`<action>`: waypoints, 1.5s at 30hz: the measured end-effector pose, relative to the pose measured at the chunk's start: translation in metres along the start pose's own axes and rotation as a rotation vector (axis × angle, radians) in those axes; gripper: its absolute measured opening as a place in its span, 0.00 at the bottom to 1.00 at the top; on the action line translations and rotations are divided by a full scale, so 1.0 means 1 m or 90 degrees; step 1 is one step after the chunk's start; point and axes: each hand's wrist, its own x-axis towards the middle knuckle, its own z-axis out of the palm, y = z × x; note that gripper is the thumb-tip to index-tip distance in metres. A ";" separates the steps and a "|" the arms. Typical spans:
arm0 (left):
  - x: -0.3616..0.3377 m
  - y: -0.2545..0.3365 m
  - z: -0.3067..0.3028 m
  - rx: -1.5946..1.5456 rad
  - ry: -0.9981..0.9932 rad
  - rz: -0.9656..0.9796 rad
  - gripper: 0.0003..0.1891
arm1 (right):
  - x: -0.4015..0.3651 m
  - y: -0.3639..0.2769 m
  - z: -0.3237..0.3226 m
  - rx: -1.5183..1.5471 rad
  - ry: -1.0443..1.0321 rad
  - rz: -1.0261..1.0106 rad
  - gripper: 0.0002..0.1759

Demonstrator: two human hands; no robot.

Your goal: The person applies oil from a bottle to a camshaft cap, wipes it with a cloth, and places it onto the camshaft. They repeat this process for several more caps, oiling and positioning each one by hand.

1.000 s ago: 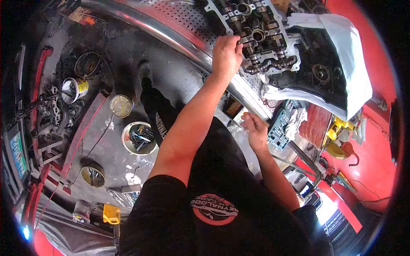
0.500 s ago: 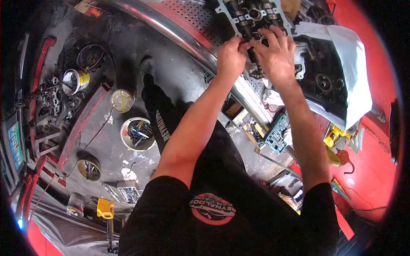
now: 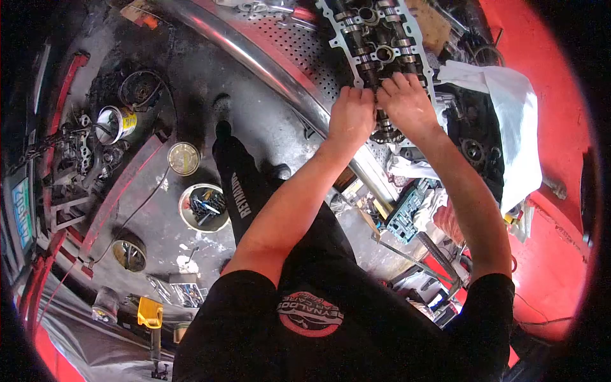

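Observation:
An engine cylinder head [image 3: 412, 33] with a pale metal rim and camshafts lies at the top centre, on a perforated metal surface. My left hand [image 3: 352, 114] is at its lower left edge, with the fingers curled and closed. Right beside it, my right hand [image 3: 407, 105] rests over the camshafts with bent fingers. The two hands nearly touch at their fingertips. Whatever either hand grips is hidden beneath the fingers. A round toothed part [image 3: 387, 136] shows just below the hands.
A chrome bar [image 3: 254, 60] runs along the bench edge. Right of the hands are a dark engine part [image 3: 472, 151], white plastic [image 3: 519, 127] and a teal socket case [image 3: 407, 213]. On the floor stand a bucket of tools [image 3: 186, 213], a can [image 3: 184, 158] and a red metal frame [image 3: 121, 191].
Both hands have moved lower in the view and closer together, and the right fingers are more bent. More of the cylinder head shows above them. The camera view has shifted slightly.

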 end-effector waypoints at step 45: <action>0.009 0.005 -0.015 0.080 -0.094 0.040 0.07 | -0.002 0.012 0.000 0.135 -0.007 -0.040 0.09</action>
